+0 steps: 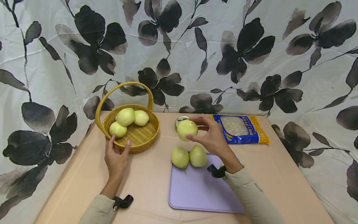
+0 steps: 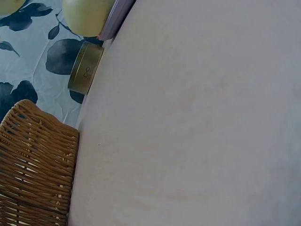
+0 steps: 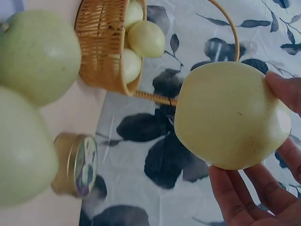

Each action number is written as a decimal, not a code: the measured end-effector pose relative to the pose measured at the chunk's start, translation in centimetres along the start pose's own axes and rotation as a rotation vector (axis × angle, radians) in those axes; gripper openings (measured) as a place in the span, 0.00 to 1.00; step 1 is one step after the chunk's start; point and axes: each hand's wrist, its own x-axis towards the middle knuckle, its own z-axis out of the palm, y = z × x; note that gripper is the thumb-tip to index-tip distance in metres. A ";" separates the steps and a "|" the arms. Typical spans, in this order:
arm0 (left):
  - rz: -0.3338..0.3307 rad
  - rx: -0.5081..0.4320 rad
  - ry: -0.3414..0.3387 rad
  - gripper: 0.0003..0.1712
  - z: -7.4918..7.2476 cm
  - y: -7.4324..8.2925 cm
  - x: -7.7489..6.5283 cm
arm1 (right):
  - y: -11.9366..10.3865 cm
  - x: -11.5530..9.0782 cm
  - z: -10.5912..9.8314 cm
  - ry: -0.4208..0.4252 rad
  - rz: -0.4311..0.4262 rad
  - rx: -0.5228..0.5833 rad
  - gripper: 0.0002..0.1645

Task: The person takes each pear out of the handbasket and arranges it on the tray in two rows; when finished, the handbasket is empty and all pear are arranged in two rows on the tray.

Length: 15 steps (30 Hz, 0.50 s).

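In the head view, my right hand (image 1: 209, 132) holds a round, pale yellow-green pear (image 1: 186, 130) between thumb and fingertips, raised above the table. The right wrist view shows small dark specks on the same pear (image 3: 230, 115). My left hand (image 1: 117, 157) touches the near side of a yellow wicker basket (image 1: 145, 144), its index finger up at the rim and its thumb spread apart. Three pears (image 1: 126, 116) lie in the left part of the basket. Two more pears (image 1: 180, 157) sit on the far edge of a lilac tray (image 1: 201, 193); another is mostly hidden behind my right wrist.
A small round tin (image 3: 75, 165) stands at the back, partly covered by the held pear in the head view. To its right lies a blue and yellow packet (image 1: 240, 129) with a see-through window. A floral cloth (image 1: 195, 62) hangs behind the table.
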 end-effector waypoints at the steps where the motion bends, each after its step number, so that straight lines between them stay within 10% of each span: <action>1: -0.001 0.001 0.000 0.45 0.0 0.0 0.0 | 0.0 -0.3 -0.4 0.004 0.002 0.002 0.33; 15: -0.015 -0.013 -0.003 0.46 0.0 -0.2 0.1 | 2.0 -5.8 -6.0 0.110 0.136 -0.134 0.32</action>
